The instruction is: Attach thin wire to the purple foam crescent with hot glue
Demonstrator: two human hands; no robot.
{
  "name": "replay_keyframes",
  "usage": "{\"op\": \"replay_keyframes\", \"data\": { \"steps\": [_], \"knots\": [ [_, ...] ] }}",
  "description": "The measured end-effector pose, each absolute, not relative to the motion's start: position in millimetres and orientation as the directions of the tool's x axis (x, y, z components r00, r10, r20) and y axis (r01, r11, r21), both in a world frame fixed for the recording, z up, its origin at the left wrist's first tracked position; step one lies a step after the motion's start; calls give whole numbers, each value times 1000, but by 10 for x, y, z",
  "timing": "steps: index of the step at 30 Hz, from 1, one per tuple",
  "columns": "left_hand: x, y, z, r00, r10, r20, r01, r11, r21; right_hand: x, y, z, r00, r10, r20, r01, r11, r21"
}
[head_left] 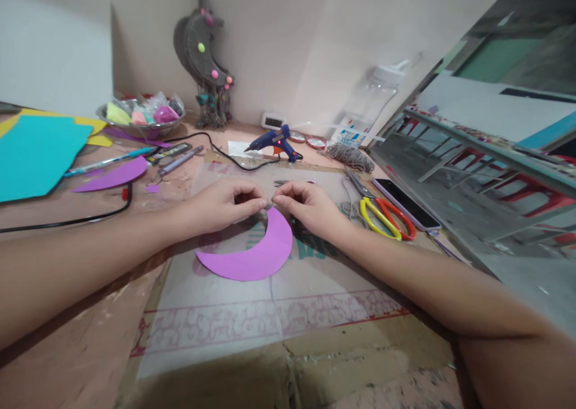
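A purple foam crescent [252, 259] lies on the covered work surface, its upper tip right under my fingertips. My left hand [236, 200] is closed in a pinch just above that tip. Opposite it, my right hand [310, 205] pinches too, thumb against forefinger, almost meeting the left. A tiny greyish bit shows between the fingertips; I cannot make out what it is or whether the crescent's tip is gripped. Behind the right hand lies a small dark metal tool [283, 183], partly hidden.
A blue glue gun [274, 142] with a lit red light stands behind the hands. Scissors [382, 217], a phone [405, 202] and grey yarn [348, 157] lie at right. At left are turquoise foam [40, 157], a purple offcut [114, 176], a black cable [67, 223] and a bowl [139, 134].
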State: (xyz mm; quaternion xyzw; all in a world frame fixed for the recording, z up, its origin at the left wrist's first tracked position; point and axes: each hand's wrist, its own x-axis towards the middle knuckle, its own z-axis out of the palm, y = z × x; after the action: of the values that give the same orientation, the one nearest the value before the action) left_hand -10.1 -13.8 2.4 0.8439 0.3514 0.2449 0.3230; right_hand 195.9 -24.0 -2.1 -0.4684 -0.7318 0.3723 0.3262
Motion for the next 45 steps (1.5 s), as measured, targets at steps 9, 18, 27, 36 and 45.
{"op": "replay_keyframes", "data": {
  "steps": [9, 18, 27, 36, 45],
  "knots": [
    [-92, -152, 32, 536, 831, 148, 450, -430, 783, 1964, -221, -28, -374, 919, 125, 387, 278, -879],
    [-77, -182, 58, 361, 912, 192, 485, -359, 798, 1977, -265, 10, -259, 941, 218, 323, 297, -898],
    [-89, -156, 42, 375, 885, 277, 469, -439, 766, 1957, -260, 17, -321, 938, 134, 437, 272, -858],
    [-109, -218, 58, 374, 850, 370, 486, -520, 703, 1955, -267, 36, -326, 934, 147, 427, 284, -859],
    [-102, -238, 104, 369, 853, 369, 508, -517, 688, 1969, -265, 23, -332, 931, 150, 425, 290, -858]
  ]
}}
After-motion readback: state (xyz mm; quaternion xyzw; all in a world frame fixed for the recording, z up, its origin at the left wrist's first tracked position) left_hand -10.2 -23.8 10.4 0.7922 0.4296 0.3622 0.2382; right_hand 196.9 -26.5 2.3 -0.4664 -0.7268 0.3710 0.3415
